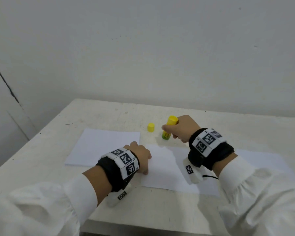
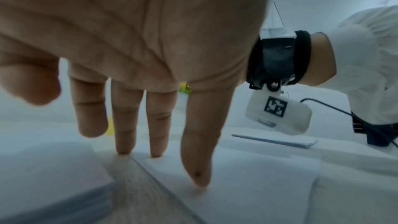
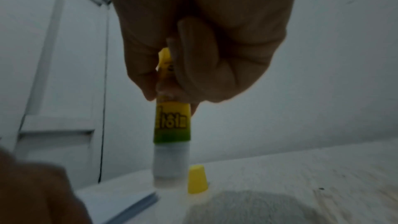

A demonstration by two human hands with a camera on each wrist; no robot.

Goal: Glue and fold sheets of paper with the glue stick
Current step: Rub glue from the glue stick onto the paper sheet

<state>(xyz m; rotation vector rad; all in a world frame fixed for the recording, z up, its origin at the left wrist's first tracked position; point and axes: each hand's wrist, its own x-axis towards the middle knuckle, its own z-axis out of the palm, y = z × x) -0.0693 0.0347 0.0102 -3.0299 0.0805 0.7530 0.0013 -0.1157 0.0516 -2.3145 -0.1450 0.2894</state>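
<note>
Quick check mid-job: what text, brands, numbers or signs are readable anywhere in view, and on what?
Glue stick, gripped by the right hand: black lettering on the yellow label, inverted and too blurred to read.
Wristband of the left hand: square black-and-white coded markers, patterns and no words; tiny print beside them is too small to read.
Right wristband and camera housing: coded markers only.
Yellow cap, paper sheets: no text.

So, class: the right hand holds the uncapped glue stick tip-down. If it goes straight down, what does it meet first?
Probably the sheet near its far edge, or the bare table beside it; depth under the glue stick in the right hand is unclear.
</note>
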